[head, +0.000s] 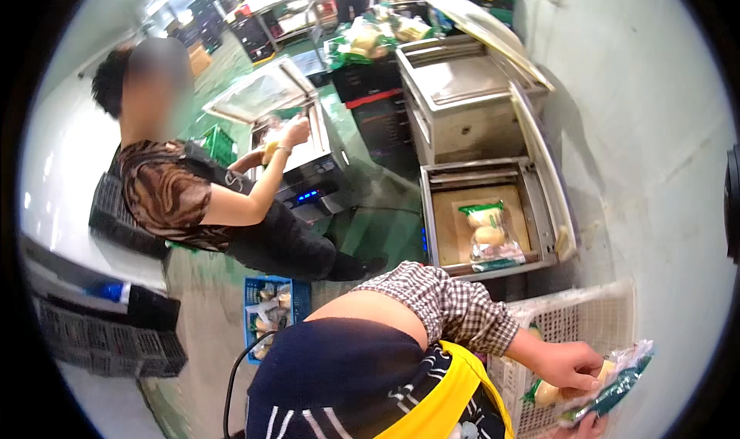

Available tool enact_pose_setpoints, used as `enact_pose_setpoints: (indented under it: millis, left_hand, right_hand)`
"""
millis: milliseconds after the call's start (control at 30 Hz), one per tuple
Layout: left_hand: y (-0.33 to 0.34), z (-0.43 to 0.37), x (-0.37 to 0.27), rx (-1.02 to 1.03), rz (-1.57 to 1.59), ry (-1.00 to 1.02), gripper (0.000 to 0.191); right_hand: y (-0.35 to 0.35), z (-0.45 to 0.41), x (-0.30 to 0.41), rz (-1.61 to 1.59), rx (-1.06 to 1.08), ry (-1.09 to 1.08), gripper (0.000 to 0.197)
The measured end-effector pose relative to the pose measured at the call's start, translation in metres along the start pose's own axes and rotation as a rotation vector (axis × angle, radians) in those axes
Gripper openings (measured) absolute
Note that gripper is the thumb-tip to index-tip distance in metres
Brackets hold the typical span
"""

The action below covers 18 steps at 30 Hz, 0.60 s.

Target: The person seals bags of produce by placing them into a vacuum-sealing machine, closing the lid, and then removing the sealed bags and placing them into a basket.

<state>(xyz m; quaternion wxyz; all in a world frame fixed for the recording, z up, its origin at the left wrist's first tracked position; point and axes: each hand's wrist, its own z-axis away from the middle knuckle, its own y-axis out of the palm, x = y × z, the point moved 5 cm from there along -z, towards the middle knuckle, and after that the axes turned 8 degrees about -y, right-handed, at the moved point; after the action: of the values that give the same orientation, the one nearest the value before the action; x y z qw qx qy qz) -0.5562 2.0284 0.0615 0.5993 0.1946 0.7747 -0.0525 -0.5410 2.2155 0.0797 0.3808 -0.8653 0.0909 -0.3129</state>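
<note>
Over the white slatted crate at lower right, my left hand [569, 367], below a checked sleeve, has its fingers closed on a clear and green plastic food package [615, 390] with pale pieces inside. My right hand [591, 426], partly cut off by the lower rim, holds the package's lower edge. Another green-edged package [490, 234] of pale pieces lies flat in the open vacuum sealing machine [425, 208], up and left of my hands. Part of the white plastic crate [601, 306] is hidden by my arm and the package.
A co-worker [173, 196] stands at the left, hands inside another open sealing machine [312, 167]. A third machine [462, 129] has a raised lid. A blue crate [300, 294] holds packages on the floor. Dark crates [373, 115] bear green bags. A wall [653, 179] rises at right.
</note>
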Motion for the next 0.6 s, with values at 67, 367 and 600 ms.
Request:
enact_pose_setpoints:
  millis: [67,367,600]
  left_hand:
    - [-0.04,0.023,-0.018,-0.21,-0.095,0.003,0.026]
    - [-0.173,0.174,-0.01,-0.093,-0.005,-0.125,0.08]
    - [-0.178,0.291,-0.02,-0.23,0.282,-0.038,0.072]
  right_hand:
    - [-0.004,-0.022,0.024,-0.187,-0.276,0.022,0.02]
    - [0.095,-0.079,0.087,-0.861,0.371,0.613,0.021]
    - [0.182,-0.142,0.18,-0.909,0.817,0.403,0.02]
